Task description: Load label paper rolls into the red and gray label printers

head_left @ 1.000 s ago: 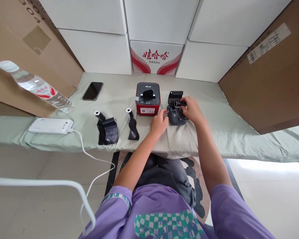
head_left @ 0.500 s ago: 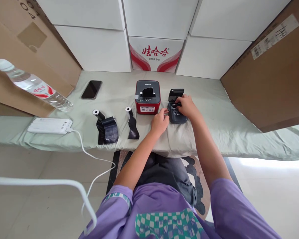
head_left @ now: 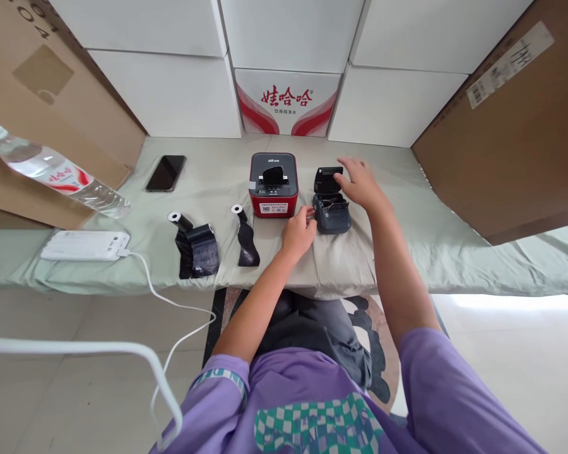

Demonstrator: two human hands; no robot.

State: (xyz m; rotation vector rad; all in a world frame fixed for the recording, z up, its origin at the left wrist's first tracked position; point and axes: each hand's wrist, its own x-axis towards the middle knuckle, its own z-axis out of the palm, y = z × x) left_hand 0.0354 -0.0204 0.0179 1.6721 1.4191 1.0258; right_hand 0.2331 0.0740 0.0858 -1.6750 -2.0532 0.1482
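A small dark grey printer point(head_left: 332, 214) lies on the pale green cloth, its lid point(head_left: 326, 179) standing up at the back and a roll seated in its bay. My left hand point(head_left: 299, 232) rests at its left side, fingertips against the casing. My right hand point(head_left: 360, 183) hovers at the lid's right edge, fingers spread and touching or nearly touching the lid. A red and black printer point(head_left: 273, 185) stands just left of it.
Two black label rolls point(head_left: 192, 243) point(head_left: 245, 232) lie partly unrolled on the left. A phone point(head_left: 165, 173), a white power bank point(head_left: 84, 245) with a cable, and a water bottle point(head_left: 52, 173) are further left. White and brown cartons wall in the back and sides.
My right hand pressed the roll down into the grey printer's bay, then let go and lifted back to the lid's edge. The left hand stayed at the printer's side.
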